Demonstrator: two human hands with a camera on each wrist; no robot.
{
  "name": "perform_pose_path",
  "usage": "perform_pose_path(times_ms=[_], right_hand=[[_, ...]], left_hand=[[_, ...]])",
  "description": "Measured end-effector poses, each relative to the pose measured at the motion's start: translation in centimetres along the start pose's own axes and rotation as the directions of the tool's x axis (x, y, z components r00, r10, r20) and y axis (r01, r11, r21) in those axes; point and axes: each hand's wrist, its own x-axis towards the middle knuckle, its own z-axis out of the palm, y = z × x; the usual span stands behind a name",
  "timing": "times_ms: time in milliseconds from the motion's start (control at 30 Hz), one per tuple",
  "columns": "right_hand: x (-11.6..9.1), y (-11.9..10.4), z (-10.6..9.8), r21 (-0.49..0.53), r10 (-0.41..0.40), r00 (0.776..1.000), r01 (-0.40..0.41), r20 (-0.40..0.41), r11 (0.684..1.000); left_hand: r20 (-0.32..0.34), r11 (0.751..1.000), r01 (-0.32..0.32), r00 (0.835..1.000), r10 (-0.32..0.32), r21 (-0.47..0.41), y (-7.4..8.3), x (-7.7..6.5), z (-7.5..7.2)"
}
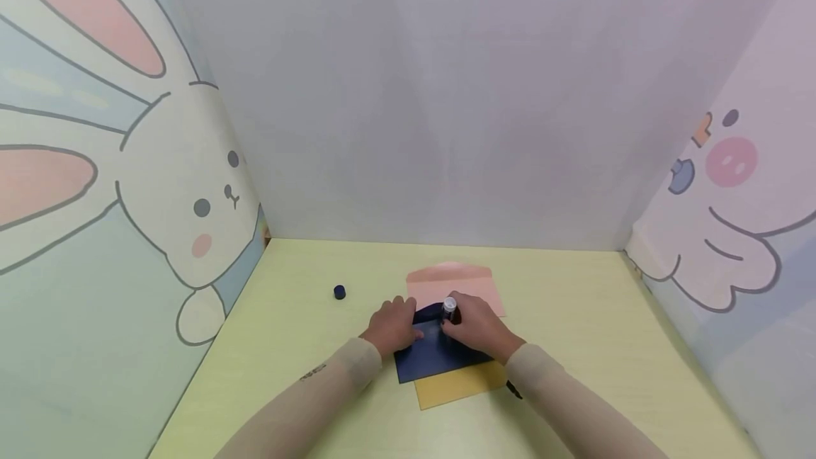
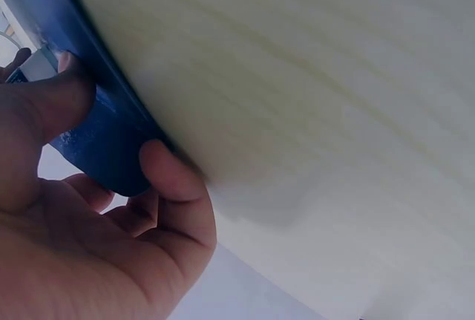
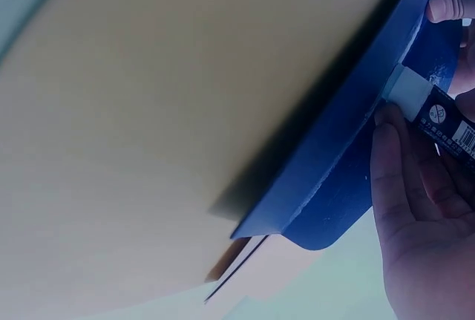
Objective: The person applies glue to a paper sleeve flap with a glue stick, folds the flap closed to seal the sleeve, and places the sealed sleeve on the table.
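A dark blue envelope (image 1: 421, 365) lies on the table with its flap (image 3: 338, 197) folded open on the far side. My left hand (image 1: 390, 326) grips the left end of that flap, thumb on top and fingers curled at its edge. In my right hand (image 1: 477, 324) is a glue stick (image 3: 445, 116) with a dark label and barcode, pinched between thumb and fingers. Its pale end meets the flap close to the fold, where whitish streaks show in the right wrist view. From above, the white base of the stick points up.
Beneath the blue envelope a yellow envelope (image 1: 455, 388) sticks out toward me. Behind lies a pink envelope (image 1: 459, 289) with its flap up. A small dark cap (image 1: 340, 292) stands to the left on the table (image 1: 299, 360). Some black object (image 1: 513, 389) shows beside my right sleeve.
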Motion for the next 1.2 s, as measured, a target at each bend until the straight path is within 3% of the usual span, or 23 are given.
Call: perform_pose_path(times_ms=[500,833,1200], right_hand=[[0.0,0.0,-0.2,0.004,0.011,1.0,-0.011,-0.015,1.0],[-0.1,-0.7,-0.7,-0.006,0.062,0.997,-0.062,-0.036,0.998],[0.4,-1.8,-0.2,0.027,-0.028,0.998,0.03,-0.064,0.999]], left_hand=[[0.003,1.0,0.009,1.0,-0.009,0.008,-0.3,0.3,0.2],[0.008,1.0,0.023,1.0,-0.024,0.02,-0.3,0.3,0.2],[0.009,0.999,0.019,1.0,-0.02,0.028,-0.2,-0.1,-0.4]])
